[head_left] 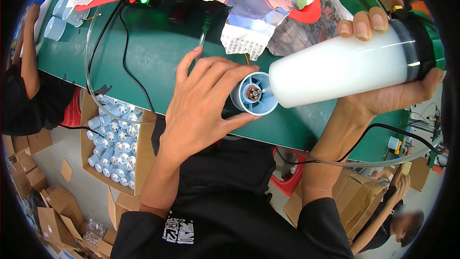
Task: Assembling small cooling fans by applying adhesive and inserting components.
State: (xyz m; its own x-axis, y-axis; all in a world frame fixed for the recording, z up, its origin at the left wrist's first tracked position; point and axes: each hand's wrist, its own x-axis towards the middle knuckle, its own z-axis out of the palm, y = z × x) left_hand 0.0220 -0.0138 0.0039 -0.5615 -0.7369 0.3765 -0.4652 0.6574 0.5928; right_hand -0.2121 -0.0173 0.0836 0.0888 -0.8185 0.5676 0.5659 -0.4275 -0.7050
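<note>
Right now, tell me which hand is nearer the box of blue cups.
Left. The left hand is right of the box, holding a blue cup; the right hand is farther right, around a white bottle.

Left hand [199,98] arched, right hand [383,99] gripping, fingers [362,26] curled, forearms [165,175] bare

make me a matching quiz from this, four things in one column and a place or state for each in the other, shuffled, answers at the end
1. cup
2. bottle
3. newspaper
4. carton

A. filled with pale blue parts
B. held in the right hand
C. torn-edged, at the top of the view
D. held in the left hand

Pairs: 1-D, 2-B, 3-C, 4-A
</note>
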